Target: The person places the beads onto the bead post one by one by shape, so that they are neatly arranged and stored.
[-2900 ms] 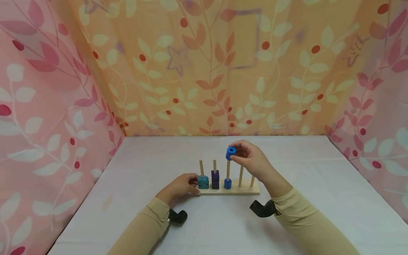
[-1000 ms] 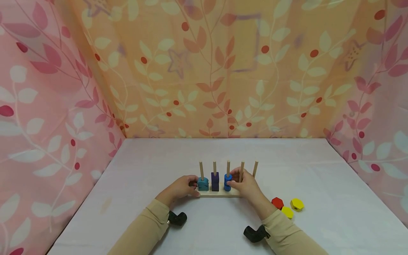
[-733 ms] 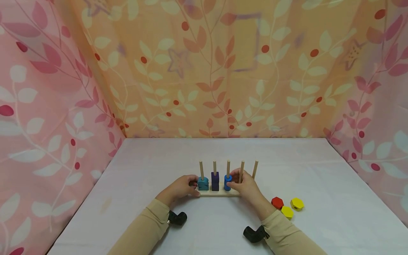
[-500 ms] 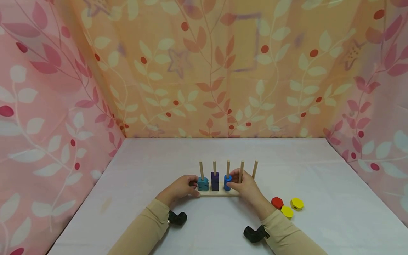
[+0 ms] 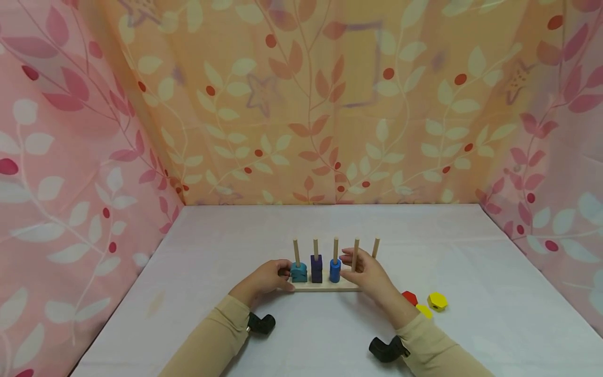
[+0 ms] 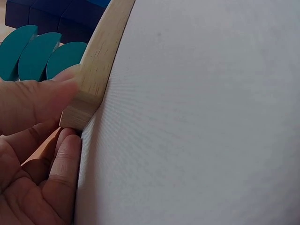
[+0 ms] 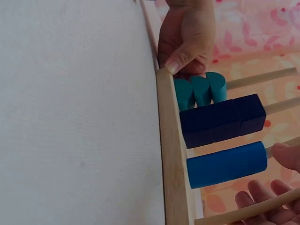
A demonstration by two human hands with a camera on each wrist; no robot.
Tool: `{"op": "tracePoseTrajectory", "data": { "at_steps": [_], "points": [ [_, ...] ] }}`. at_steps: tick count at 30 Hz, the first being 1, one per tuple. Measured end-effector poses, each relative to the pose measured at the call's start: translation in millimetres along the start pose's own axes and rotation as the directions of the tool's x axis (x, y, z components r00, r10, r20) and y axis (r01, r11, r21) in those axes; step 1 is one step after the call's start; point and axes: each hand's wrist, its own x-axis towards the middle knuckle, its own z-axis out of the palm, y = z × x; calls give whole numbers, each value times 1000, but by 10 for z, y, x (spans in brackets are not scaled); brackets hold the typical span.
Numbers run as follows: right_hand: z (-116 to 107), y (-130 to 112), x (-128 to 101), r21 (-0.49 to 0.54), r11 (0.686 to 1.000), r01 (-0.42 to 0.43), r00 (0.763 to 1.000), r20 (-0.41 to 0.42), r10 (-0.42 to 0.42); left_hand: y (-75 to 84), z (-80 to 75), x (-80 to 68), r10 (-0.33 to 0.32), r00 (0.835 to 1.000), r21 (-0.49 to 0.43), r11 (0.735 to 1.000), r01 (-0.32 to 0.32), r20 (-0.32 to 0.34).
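Nearest: right hand hangs loose-fingered, holding nothing, fingers round the fourth peg, just beside the blue ring stack seated low on the middle peg. Risk: a finger catching that peg could tip the wooden peg board (left hand pinches its left end, so likely minor). Beyond: teal stack, navy stack
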Motion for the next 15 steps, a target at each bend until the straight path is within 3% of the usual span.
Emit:
{"op": "tracePoseTrajectory", "data": {
  "at_steps": [15],
  "points": [
    [-318,-88,-207,-45,997,70,994,91,-66,-36,-13,8,2,1000,-2,1000,-2,13]
  ]
}}
